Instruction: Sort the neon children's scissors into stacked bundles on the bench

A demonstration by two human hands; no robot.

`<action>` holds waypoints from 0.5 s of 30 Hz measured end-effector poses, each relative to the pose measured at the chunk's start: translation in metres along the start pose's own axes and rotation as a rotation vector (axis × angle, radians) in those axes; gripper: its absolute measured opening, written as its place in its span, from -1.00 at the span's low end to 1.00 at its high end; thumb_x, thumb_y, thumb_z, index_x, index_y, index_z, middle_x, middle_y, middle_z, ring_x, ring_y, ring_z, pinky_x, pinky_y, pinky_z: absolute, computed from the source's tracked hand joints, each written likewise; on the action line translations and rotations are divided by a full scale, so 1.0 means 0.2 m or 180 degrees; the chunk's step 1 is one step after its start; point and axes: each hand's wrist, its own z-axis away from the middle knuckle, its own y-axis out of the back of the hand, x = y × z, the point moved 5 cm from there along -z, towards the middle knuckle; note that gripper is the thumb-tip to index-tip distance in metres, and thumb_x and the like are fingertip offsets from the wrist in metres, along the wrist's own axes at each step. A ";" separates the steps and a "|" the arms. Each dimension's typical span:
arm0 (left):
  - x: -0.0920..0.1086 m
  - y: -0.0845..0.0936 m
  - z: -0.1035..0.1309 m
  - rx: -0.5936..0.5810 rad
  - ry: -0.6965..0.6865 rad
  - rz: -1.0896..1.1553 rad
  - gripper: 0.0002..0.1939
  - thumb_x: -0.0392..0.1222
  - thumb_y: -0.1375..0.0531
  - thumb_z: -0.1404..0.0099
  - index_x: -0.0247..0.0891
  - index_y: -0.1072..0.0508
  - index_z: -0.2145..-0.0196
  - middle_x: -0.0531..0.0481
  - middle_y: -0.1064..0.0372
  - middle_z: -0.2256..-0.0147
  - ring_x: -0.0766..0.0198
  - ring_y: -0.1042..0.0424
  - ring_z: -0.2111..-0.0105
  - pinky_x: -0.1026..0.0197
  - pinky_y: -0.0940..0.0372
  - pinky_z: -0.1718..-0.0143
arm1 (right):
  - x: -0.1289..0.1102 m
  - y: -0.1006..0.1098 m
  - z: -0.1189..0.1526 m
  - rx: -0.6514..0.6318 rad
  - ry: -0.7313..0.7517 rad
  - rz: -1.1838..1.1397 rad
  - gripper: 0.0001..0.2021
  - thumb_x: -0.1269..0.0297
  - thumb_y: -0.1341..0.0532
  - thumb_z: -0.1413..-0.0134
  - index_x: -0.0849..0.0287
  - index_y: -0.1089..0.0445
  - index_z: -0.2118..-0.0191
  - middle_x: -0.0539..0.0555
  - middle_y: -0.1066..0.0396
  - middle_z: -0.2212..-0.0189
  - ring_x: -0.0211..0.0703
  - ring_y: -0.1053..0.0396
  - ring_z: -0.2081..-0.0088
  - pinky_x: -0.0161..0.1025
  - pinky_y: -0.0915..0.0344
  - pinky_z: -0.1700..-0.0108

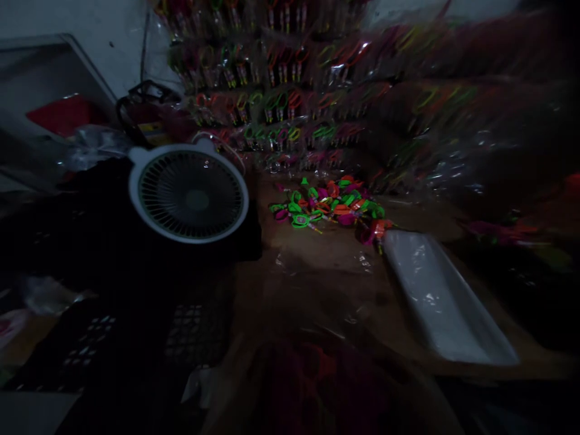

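Observation:
Neither of my hands can be made out in this dark head view. On the brown tabletop [299, 296] lies a pile of small green, orange and magenta looped pieces [335, 202] with thin yellow-tipped ends. To its right, a long white tray-like object [446, 302] with a shiny surface lies at a slant. At the bottom middle is a blurred dark shape with magenta and orange patches [324, 368]; what it is cannot be made out.
A round fan with two ear-like knobs [197, 199] stands left of the pile. Behind hang rows of clear-wrapped colourful looped pieces [281, 109]. Dark perforated crates [194, 332] are at lower left. A red object [66, 115] lies at far left.

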 end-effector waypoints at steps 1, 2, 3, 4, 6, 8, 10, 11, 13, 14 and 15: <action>0.01 -0.01 0.01 0.0037 0.0021 0.0001 -0.76 -0.08 -0.10 -0.32 -0.23 -0.42 0.14 -0.11 -0.36 0.09 0.25 -0.38 0.15 0.11 -0.34 0.10 | 0.01 -0.01 -0.01 -0.0043 -0.0044 -0.0092 -0.75 0.18 -0.33 0.18 0.18 -0.52 0.31 0.14 -0.48 0.31 0.05 -0.43 0.21 -0.21 -0.39 0.25; 0.01 -0.02 0.02 0.0075 0.0031 -0.0002 -0.76 -0.08 -0.09 -0.33 -0.23 -0.40 0.12 -0.12 -0.33 0.06 0.25 -0.37 0.13 0.09 -0.33 0.09 | 0.03 -0.02 -0.02 -0.0060 -0.0104 -0.0224 -0.77 0.19 -0.34 0.20 0.18 -0.51 0.35 0.14 -0.48 0.32 0.06 -0.42 0.21 -0.19 -0.39 0.26; 0.01 -0.03 0.03 0.0101 0.0038 0.0000 -0.76 -0.08 -0.08 -0.34 -0.22 -0.38 0.11 -0.12 -0.31 0.05 0.24 -0.36 0.13 0.09 -0.33 0.09 | 0.04 -0.04 -0.03 -0.0062 -0.0151 -0.0351 -0.79 0.18 -0.34 0.22 0.18 -0.51 0.39 0.14 -0.48 0.34 0.07 -0.43 0.23 -0.18 -0.39 0.27; 0.01 -0.03 0.04 0.0113 0.0044 0.0010 -0.76 -0.09 -0.08 -0.34 -0.21 -0.38 0.10 -0.12 -0.30 0.04 0.24 -0.35 0.12 0.09 -0.33 0.09 | 0.05 -0.05 -0.04 -0.0060 -0.0174 -0.0473 -0.79 0.17 -0.34 0.23 0.18 -0.50 0.42 0.14 -0.48 0.36 0.06 -0.43 0.27 -0.17 -0.38 0.29; 0.01 -0.04 0.05 0.0090 0.0051 0.0058 -0.75 -0.09 -0.08 -0.34 -0.22 -0.37 0.09 -0.12 -0.30 0.04 0.23 -0.35 0.12 0.08 -0.33 0.09 | 0.07 -0.04 -0.05 0.0086 -0.0122 -0.0653 -0.78 0.16 -0.34 0.26 0.17 -0.48 0.44 0.11 -0.46 0.41 0.01 -0.42 0.34 -0.17 -0.37 0.33; 0.01 -0.04 0.06 0.0006 0.0050 0.0146 -0.74 -0.09 -0.08 -0.33 -0.24 -0.37 0.09 -0.12 -0.30 0.05 0.23 -0.36 0.14 0.08 -0.34 0.11 | 0.09 -0.01 -0.05 0.0345 0.0096 -0.0534 -0.77 0.17 -0.38 0.33 0.16 -0.46 0.47 0.06 -0.44 0.47 -0.06 -0.39 0.40 -0.22 -0.35 0.36; 0.00 -0.04 0.08 -0.0142 0.0043 0.0267 -0.74 -0.08 -0.08 -0.33 -0.25 -0.36 0.09 -0.11 -0.31 0.07 0.24 -0.36 0.15 0.08 -0.34 0.12 | 0.09 0.05 -0.06 0.0509 0.0373 -0.0360 -0.76 0.20 -0.42 0.42 0.18 -0.41 0.57 0.03 -0.39 0.56 -0.15 -0.33 0.47 -0.28 -0.31 0.41; 0.00 -0.05 0.08 -0.0236 0.0040 0.0334 -0.74 -0.08 -0.08 -0.33 -0.25 -0.37 0.09 -0.11 -0.31 0.07 0.24 -0.36 0.16 0.09 -0.34 0.13 | 0.09 0.08 -0.06 0.0475 0.0458 -0.0290 -0.74 0.21 -0.44 0.46 0.20 -0.37 0.63 0.02 -0.35 0.60 -0.19 -0.30 0.51 -0.30 -0.28 0.45; 0.00 -0.06 0.10 -0.0447 0.0036 0.0470 -0.74 -0.08 -0.08 -0.33 -0.26 -0.36 0.09 -0.11 -0.32 0.08 0.25 -0.37 0.17 0.09 -0.35 0.14 | 0.09 0.13 -0.07 0.0246 0.0514 -0.0288 -0.70 0.24 -0.46 0.48 0.22 -0.31 0.70 0.00 -0.29 0.67 -0.25 -0.25 0.57 -0.35 -0.23 0.51; -0.01 -0.07 0.10 -0.0553 0.0038 0.0536 -0.74 -0.08 -0.08 -0.33 -0.26 -0.36 0.09 -0.11 -0.32 0.08 0.25 -0.37 0.18 0.09 -0.35 0.14 | 0.09 0.15 -0.07 0.0122 0.0511 -0.0325 -0.69 0.26 -0.46 0.48 0.23 -0.30 0.72 -0.01 -0.28 0.69 -0.27 -0.23 0.59 -0.37 -0.21 0.53; -0.01 -0.08 0.11 -0.0655 0.0042 0.0598 -0.73 -0.09 -0.08 -0.33 -0.26 -0.36 0.09 -0.11 -0.32 0.09 0.25 -0.37 0.18 0.09 -0.35 0.15 | 0.09 0.17 -0.06 0.0030 0.0504 -0.0330 -0.70 0.29 -0.45 0.47 0.24 -0.30 0.73 -0.01 -0.28 0.70 -0.29 -0.22 0.61 -0.39 -0.20 0.55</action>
